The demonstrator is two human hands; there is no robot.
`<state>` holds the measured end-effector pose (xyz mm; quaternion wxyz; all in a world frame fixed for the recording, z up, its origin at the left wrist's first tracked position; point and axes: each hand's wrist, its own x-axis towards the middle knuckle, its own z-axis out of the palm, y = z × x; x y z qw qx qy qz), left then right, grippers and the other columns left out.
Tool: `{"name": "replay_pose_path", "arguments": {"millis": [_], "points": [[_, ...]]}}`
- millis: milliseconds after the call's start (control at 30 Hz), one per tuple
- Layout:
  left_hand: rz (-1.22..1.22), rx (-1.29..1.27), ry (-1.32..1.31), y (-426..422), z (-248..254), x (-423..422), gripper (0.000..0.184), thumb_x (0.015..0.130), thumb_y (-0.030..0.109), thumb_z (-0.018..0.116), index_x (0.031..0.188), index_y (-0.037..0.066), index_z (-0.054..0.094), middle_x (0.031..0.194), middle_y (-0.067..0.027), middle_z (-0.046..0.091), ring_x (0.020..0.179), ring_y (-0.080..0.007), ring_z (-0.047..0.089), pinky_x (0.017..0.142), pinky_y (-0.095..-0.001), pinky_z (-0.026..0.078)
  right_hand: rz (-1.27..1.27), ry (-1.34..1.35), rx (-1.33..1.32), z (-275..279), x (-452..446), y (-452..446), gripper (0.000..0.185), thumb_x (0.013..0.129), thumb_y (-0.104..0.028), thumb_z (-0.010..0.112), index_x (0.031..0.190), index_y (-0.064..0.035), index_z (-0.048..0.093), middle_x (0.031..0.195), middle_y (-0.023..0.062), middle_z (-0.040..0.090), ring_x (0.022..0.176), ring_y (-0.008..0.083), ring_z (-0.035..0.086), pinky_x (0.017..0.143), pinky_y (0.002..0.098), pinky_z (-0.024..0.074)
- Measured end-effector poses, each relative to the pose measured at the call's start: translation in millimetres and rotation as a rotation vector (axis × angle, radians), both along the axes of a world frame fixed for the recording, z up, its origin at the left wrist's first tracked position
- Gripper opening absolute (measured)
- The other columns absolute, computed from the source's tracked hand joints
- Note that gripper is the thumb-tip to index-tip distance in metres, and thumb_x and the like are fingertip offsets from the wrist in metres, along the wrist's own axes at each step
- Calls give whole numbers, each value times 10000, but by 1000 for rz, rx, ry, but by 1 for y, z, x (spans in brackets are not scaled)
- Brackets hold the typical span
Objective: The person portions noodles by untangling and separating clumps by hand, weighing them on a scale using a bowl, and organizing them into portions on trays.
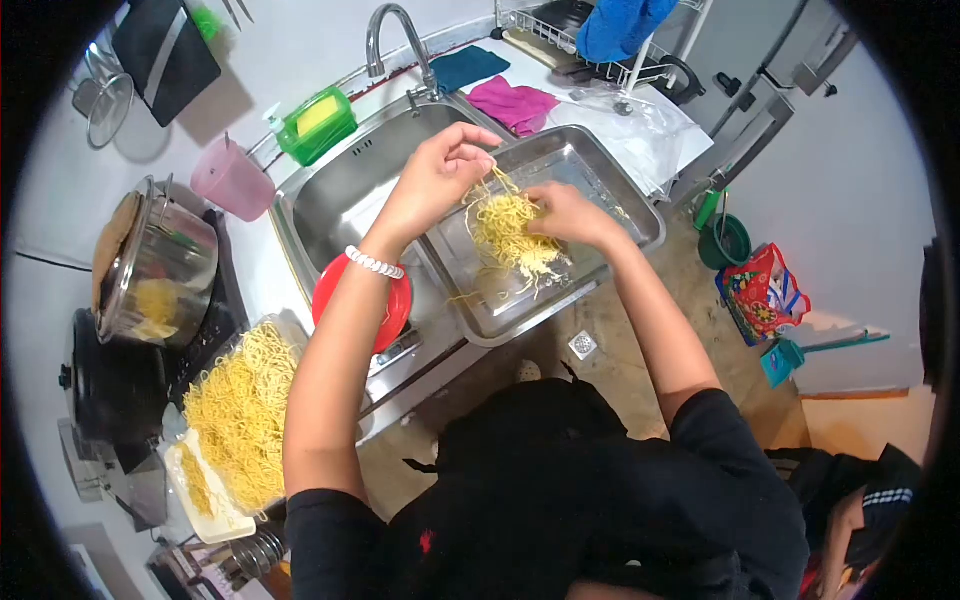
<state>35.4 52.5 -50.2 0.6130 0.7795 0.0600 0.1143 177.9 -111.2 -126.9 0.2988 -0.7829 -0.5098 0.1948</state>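
Head view: my left hand point(450, 168), back upward, pinches a few strands of the noodles point(507, 222) over the metal tray point(652, 214). My right hand point(570, 215) reaches in, fingers curled against the bunch; whether they grip it, I can't tell.

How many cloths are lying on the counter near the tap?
2: a teal cloth just behind the tap, and a pink cloth nearer the metal tray. Others may be hidden.
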Motion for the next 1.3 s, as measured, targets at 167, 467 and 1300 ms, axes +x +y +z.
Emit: {"name": "replay_pose_path", "arguments": {"millis": [167, 467, 1300], "points": [[-45, 37, -69, 0, -8, 23, 269, 904, 83, 603, 1171, 55, 580, 923, 19, 623, 797, -31, 558, 711, -182, 451, -12, 431, 477, 22, -10, 6, 300, 781, -207, 730, 1041, -71, 666, 830, 30, 629, 776, 98, 555, 733, 265, 473], [325, 118, -372, -25, 132, -7, 262, 869, 11, 605, 1126, -34, 579, 860, -82, 627, 708, -117, 597, 632, -217, 524, 111, 321, 218, -8, 20, 30, 166, 848, -189, 694, 844, -23, 686, 624, -44, 519, 599, 39, 420, 553, 237, 364], [417, 189, 192, -32, -40, -26, 237, 773, 84, 708, 995, -1, 699, 650, 61, 524, 609, -14, 441, 562, -197, 383, 91, -202, 488, -20, 2, 14, 161, 753, -162, 725, 820, -34, 654, 771, 89, 620, 746, 225, 594, 681, 332, 480]]}}
